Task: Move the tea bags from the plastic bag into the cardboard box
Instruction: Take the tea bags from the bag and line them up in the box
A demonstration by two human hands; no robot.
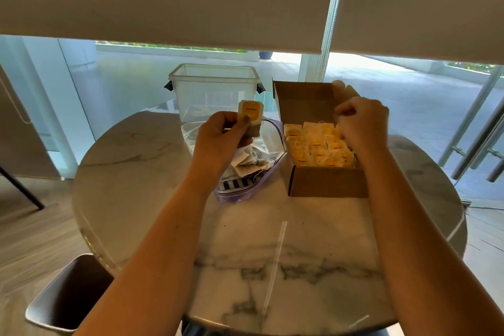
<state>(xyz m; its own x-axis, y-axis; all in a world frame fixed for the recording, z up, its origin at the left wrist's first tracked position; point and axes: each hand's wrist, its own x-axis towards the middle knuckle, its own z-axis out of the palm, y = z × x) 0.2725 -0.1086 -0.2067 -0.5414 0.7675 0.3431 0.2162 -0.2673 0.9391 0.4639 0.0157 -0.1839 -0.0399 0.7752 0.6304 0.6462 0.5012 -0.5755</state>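
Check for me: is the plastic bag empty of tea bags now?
No, a heap of tea bags still lies in the plastic bag on the table, and the left hand holds another one above it.

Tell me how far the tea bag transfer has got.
Done: the cardboard box already holds packed rows of tea bags. In hand: the left hand holds one tea bag above the plastic bag, while the right hand works at the far end of the rows. Left: several loose tea bags remain in the plastic bag.
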